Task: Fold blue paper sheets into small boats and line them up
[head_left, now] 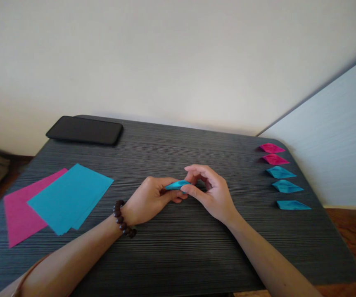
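Both hands meet over the middle of the dark striped table (178, 247). My left hand (148, 200), with a brown bead bracelet (122, 218) on its wrist, is closed on one end of a small folded blue paper piece (176, 185). My right hand (210, 192) pinches the other end between thumb and fingers. Most of the piece is hidden by the fingers.
Flat blue sheets (69, 198) lie over pink sheets (18, 212) at the left. A black phone (85, 130) rests at the far left edge. Along the right edge sit two pink folded pieces (272, 153) and three blue folded ones (285, 186). A white wall stands behind.
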A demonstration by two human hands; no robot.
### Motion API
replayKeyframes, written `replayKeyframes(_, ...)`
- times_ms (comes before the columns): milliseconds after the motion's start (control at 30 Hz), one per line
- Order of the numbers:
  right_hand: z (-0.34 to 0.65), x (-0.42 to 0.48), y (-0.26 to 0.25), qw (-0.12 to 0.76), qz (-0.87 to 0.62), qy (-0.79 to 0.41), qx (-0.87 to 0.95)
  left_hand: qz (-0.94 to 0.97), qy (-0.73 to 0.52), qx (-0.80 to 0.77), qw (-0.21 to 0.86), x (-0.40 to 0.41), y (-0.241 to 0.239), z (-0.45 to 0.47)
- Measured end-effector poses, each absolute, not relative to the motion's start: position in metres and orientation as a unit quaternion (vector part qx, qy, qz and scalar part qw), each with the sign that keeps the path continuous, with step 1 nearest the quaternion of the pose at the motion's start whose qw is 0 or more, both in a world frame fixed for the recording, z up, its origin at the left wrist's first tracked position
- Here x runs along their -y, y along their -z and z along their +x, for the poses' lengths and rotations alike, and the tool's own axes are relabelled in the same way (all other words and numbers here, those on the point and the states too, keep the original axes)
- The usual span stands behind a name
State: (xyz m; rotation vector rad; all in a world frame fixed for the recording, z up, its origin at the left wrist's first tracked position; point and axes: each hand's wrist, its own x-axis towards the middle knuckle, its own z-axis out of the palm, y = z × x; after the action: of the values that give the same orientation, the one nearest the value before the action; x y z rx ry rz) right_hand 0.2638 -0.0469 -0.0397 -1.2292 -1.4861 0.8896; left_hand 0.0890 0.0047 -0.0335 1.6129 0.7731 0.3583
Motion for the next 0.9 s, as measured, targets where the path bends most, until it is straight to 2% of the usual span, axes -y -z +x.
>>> replayKeyframes(267, 0.2603, 0.0462, 0.0432, 0.519, -0.494, -0.47, 0.516, 0.724, -0.139, -0.344, 0.582, -0.0053, 0.0305, 0.0893)
replayKeyframes(533, 0.2639, 0.044, 0.0409, 0.516, -0.513, -0.493, 0.477, 0.573, -0.181, -0.343, 0.722, -0.0047, 0.0329, 0.0912)
replayKeyframes(900, 0.266, 0.0431, 0.0388, 0.497, -0.522, -0.505, 0.475, 0.583, -0.194, -0.344, 0.71, -0.0072, 0.0314, 0.0914)
